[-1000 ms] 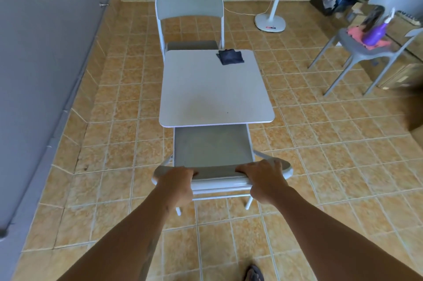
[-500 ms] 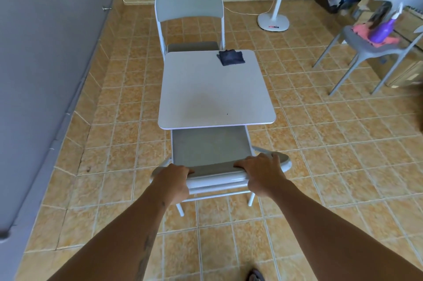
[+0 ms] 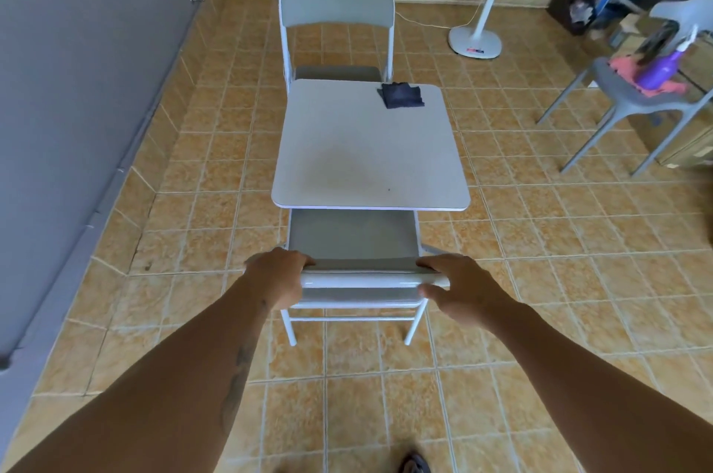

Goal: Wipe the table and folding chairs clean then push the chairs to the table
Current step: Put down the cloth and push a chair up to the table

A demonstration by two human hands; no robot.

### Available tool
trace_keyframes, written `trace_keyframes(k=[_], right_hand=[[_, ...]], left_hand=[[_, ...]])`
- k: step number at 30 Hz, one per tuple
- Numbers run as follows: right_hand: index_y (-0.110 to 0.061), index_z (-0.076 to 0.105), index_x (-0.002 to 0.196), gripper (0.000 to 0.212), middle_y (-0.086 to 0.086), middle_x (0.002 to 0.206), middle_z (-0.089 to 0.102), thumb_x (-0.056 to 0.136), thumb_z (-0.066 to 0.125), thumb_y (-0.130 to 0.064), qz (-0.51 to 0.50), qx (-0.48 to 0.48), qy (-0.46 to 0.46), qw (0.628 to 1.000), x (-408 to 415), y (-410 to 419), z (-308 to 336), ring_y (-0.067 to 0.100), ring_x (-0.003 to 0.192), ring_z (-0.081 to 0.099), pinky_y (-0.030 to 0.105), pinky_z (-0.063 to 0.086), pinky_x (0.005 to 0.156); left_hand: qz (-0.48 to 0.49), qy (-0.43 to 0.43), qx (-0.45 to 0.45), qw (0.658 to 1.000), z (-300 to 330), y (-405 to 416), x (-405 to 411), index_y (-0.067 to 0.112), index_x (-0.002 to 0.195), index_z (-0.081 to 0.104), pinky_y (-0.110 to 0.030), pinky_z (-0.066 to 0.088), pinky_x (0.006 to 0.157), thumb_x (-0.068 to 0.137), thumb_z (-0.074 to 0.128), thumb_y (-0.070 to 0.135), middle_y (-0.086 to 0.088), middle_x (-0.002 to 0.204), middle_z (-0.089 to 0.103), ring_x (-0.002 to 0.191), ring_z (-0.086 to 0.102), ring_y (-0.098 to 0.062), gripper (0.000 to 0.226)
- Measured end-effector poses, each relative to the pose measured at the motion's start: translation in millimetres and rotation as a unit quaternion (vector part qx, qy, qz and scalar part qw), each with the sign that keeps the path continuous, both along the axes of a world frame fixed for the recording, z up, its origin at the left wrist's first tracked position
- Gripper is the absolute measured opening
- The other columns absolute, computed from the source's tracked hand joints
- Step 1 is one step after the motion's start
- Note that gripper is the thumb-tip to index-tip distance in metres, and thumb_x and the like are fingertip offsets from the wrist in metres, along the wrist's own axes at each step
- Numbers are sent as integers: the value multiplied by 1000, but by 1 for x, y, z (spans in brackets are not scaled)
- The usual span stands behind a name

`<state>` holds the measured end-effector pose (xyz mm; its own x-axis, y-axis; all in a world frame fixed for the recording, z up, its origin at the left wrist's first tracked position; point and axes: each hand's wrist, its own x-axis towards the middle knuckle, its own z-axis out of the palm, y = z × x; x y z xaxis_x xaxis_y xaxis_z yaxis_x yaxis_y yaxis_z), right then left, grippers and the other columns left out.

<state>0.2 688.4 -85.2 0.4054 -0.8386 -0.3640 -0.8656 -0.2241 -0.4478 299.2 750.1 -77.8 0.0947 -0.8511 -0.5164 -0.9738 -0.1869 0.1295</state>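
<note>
A: Step? 
B: Pushing the near chair (image 3: 353,237) in; its seat front already sits under the table (image 3: 368,148), cloth (image 3: 401,95) on the table's far corner. 
A: Hands? 
B: Left hand (image 3: 276,277) and right hand (image 3: 459,287) curled round the backrest top. Next: short straight shove. 
A: Change? 
B: Backrest now squared to the table edge, seat further under.

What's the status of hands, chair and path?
Both hands grip near chair backrest. Seat partly under table. Dark cloth on tabletop. Path unobstructed.
</note>
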Motion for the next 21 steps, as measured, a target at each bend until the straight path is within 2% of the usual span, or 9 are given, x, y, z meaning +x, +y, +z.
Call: trace_keyframes(k=[4, 5, 9, 11, 15, 17, 18, 21], right_hand=[[-37, 54, 134, 51, -8, 136, 54, 84, 66, -41, -18, 20, -22, 999, -2, -7, 9, 20, 130, 44, 41, 40, 103], [-37, 54, 133, 51, -8, 137, 54, 84, 67, -40, -14, 23, -21, 999, -2, -9, 11, 20, 129, 45, 39, 40, 103], [-37, 54, 135, 52, -6, 138, 54, 85, 70, -37, 25, 48, -7, 999, 0, -15, 15, 19, 123, 51, 34, 41, 98], [-40, 55, 134, 53, -5, 138, 54, 83, 72, -37, 29, 69, -1, 997, -3, -19, 13, 20, 120, 53, 34, 44, 95], [-40, 58, 130, 52, 1, 141, 51, 81, 73, -31, -31, 66, -23, 997, -4, -27, 7, 22, 116, 54, 24, 44, 81], [-35, 58, 132, 50, 3, 139, 52, 84, 71, -27, -46, 43, -47, 997, 10, -25, 4, 19, 106, 56, 12, 40, 67], [-34, 57, 133, 50, 2, 138, 52, 85, 70, -26, -41, 39, -57, 997, 15, -22, 4, 17, 100, 56, 10, 38, 61], [-40, 57, 131, 50, 1, 140, 51, 84, 71, -30, -24, 55, -49, 997, 14, -30, 6, 17, 106, 54, 14, 37, 70]], left_hand=[[-2, 11, -35, 999, 7, 4, -4, 29, 138, 50, -41, 52, 92, 77, 56, 10, 1, 126, 56, 111, 56, -24, 65], [-5, 15, -37, 999, 8, 7, -5, 28, 137, 50, -40, 51, 90, 77, 57, 12, 1, 124, 56, 109, 56, -23, 63], [-11, 0, -42, 999, 9, 11, 5, 30, 132, 57, -31, 48, 69, 77, 56, 11, -1, 104, 62, 79, 54, -19, 58], [-18, -10, -42, 999, 8, 12, 0, 30, 131, 59, -33, 51, 72, 79, 57, 11, -2, 102, 63, 77, 54, -20, 55], [-26, 13, -44, 999, 5, 9, -8, 27, 135, 56, -40, 54, 86, 85, 56, 9, -3, 111, 65, 87, 57, -23, 54], [-32, 12, -37, 999, 7, -1, 9, 29, 140, 52, -37, 52, 86, 87, 56, 12, -6, 119, 63, 99, 61, -27, 56], [-27, 8, -37, 999, 9, -3, 16, 31, 142, 50, -35, 49, 84, 87, 56, 13, -7, 122, 62, 103, 61, -28, 58], [-20, 17, -21, 999, 10, -8, 16, 31, 144, 48, -37, 47, 87, 86, 56, 11, -6, 127, 60, 110, 59, -29, 62]])
